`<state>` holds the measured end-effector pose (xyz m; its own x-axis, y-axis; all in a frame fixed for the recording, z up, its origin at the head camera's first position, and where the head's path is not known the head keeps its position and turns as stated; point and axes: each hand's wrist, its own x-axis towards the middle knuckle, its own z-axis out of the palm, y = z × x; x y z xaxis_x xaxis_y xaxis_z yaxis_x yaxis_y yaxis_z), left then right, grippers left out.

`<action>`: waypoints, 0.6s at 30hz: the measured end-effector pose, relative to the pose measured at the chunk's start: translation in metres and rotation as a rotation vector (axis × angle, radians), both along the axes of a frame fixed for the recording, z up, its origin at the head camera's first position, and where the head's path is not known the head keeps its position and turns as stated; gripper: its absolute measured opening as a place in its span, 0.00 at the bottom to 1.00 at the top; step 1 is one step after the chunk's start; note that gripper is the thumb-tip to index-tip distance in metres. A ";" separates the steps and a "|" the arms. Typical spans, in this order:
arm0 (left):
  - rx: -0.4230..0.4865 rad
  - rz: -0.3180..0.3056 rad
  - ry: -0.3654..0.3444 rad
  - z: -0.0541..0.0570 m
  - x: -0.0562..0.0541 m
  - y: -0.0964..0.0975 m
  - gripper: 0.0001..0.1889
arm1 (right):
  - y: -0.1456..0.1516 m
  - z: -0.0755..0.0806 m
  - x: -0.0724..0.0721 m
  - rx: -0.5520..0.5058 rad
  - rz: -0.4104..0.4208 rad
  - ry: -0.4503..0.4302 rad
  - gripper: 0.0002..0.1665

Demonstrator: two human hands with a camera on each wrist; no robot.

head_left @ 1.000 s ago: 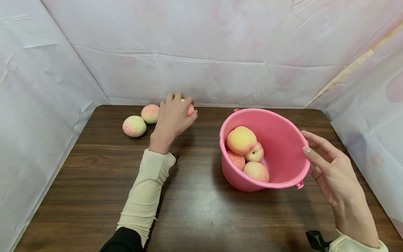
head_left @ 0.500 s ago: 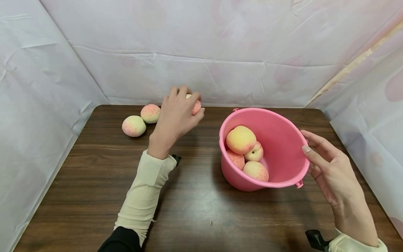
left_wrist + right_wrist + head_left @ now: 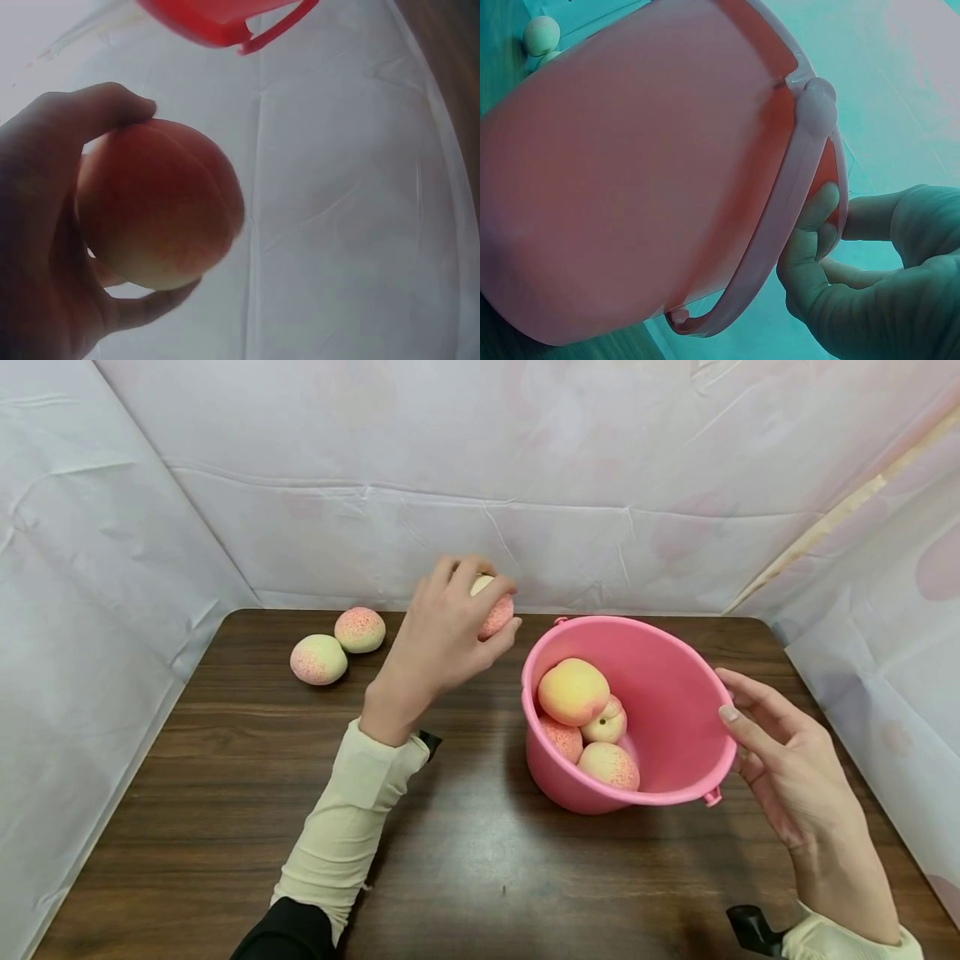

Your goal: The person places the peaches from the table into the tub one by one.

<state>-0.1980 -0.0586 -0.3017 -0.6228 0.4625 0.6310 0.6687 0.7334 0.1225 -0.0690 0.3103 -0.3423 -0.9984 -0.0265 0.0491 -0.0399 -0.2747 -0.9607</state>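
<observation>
"Head view: why does the right hand (image 3: 798, 785) pinch the rim of the pink bucket (image 3: 678, 718)?"

"Probably to steady it; four peaches (image 3: 573, 692) gather inside, at its left."

"Beyond?"

"Two peaches (image 3: 318, 660) sit side by side on the wooden table (image 3: 450, 860). Farthest, the left hand (image 3: 446, 631), half closed round a speckled peach (image 3: 498, 615), holds it raised, presumably curled for security."

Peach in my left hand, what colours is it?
The peach is cream with pink speckles, clearest in the head view.
</observation>
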 end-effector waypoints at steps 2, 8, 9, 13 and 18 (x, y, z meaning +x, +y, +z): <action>0.016 -0.028 0.017 0.000 0.001 0.002 0.14 | 0.000 0.000 0.000 -0.007 0.002 0.002 0.29; 0.026 -0.119 0.028 0.004 0.007 0.011 0.15 | 0.000 -0.001 0.000 -0.022 0.007 0.011 0.29; 0.025 -0.136 0.034 0.005 0.008 0.013 0.15 | 0.000 -0.001 0.000 -0.024 0.008 0.012 0.29; 0.041 -0.216 0.060 0.007 0.011 0.021 0.16 | 0.000 -0.002 -0.001 -0.025 0.010 0.014 0.29; 0.088 -0.324 0.037 0.008 0.016 0.031 0.16 | 0.001 -0.002 -0.001 -0.019 0.008 0.014 0.29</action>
<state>-0.1825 -0.0279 -0.2935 -0.4281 0.5751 0.6971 0.8705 0.4698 0.1470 -0.0696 0.3109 -0.3444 -0.9974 -0.0334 0.0633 -0.0507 -0.2933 -0.9547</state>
